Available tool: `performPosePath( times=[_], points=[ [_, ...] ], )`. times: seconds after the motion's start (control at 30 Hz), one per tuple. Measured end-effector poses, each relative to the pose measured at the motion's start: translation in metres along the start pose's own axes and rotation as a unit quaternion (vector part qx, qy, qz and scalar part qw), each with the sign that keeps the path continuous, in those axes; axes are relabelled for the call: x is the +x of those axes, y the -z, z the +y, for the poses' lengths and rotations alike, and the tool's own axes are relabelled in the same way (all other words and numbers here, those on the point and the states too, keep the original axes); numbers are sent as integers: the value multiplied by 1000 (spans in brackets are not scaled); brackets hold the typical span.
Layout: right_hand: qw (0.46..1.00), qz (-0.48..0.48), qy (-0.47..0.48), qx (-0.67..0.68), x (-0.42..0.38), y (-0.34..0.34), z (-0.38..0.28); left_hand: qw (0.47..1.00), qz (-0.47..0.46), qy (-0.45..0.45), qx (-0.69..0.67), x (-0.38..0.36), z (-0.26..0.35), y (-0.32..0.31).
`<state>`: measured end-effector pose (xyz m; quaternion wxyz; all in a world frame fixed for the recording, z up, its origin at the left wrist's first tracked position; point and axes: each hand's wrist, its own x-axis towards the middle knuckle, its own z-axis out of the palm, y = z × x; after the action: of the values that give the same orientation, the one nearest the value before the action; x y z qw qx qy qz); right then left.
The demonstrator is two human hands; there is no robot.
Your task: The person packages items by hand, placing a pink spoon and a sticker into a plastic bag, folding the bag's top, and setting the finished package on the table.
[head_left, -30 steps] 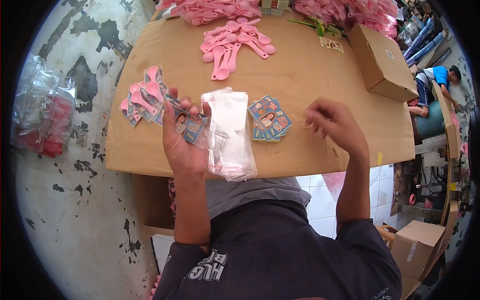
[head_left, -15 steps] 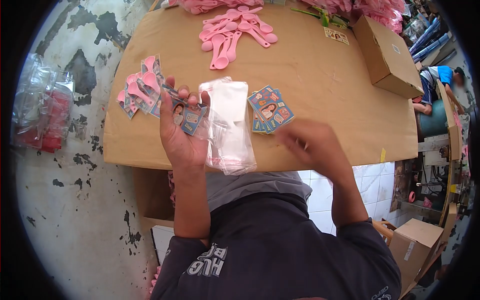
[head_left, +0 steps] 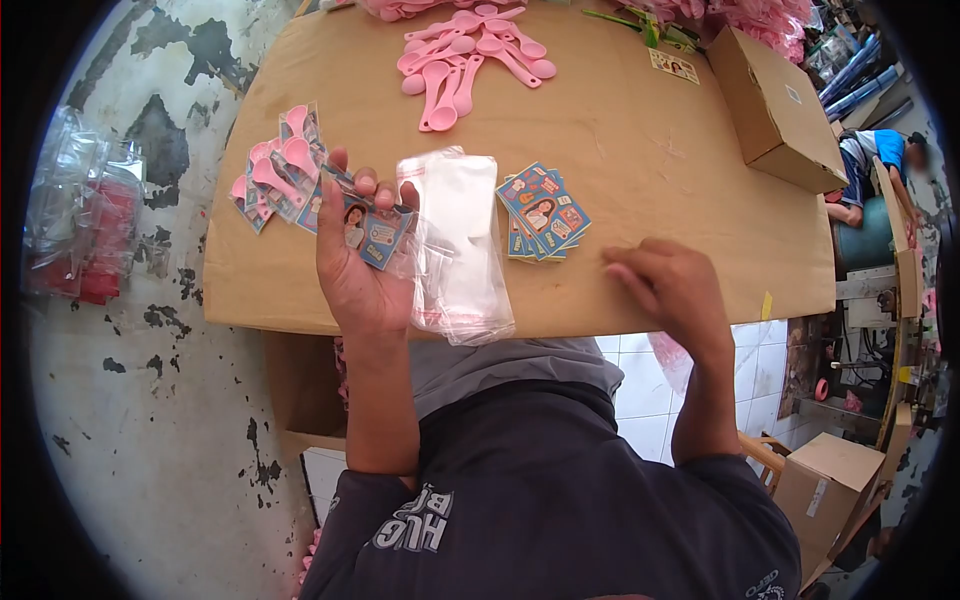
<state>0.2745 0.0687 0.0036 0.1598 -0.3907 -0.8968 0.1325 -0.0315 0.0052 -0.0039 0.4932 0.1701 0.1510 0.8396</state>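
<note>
My left hand point(head_left: 362, 265), palm turned up, is closed on a blue printed card in a clear plastic sleeve point(head_left: 375, 235). Beside it lies a stack of clear plastic sleeves point(head_left: 465, 220). Right of those sleeves is a small pile of blue printed cards point(head_left: 543, 215), each with a portrait and small pictures. My right hand point(head_left: 675, 290) hovers over the table's front edge with fingers loosely bent and apart, and nothing shows in it. Left of my left hand, several packed cards with pink spoons point(head_left: 275, 175) overlap on the table.
A heap of pink spoons point(head_left: 465, 65) lies at the table's far side. A cardboard box point(head_left: 775, 110) stands at the right edge near a loose card point(head_left: 673, 66). Plastic packs point(head_left: 85, 220) are at far left. Another person point(head_left: 870, 165) is at far right. A translucent pinkish piece point(head_left: 670, 360) shows below my right hand.
My right hand has moved right, away from the card pile, and its fingers have loosened. My left hand stays almost still with the sleeved card.
</note>
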Motion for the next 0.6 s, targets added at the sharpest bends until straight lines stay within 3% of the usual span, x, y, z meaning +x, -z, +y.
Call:
performPosePath(
  times=[0.13, 0.2, 0.3, 0.4, 0.6],
  points=[
    [996, 55, -39, 49, 1, -2, -10, 1000, -1, 4, 2, 0, -3, 0],
    [989, 64, 83, 103, 2, -14, -23, 1000, -3, 6, 4, 0, -3, -2],
    [980, 71, 110, 149, 5, -31, -48, 1000, -2, 2, 8, 0, -3, -4],
    [977, 82, 182, 82, 15, -37, -51, 1000, -6, 1, 6, -2, -2, -5],
    [984, 29, 173, 33, 20, -43, -54, 1000, -9, 1, 2, -2, -2, -5]
  ],
)
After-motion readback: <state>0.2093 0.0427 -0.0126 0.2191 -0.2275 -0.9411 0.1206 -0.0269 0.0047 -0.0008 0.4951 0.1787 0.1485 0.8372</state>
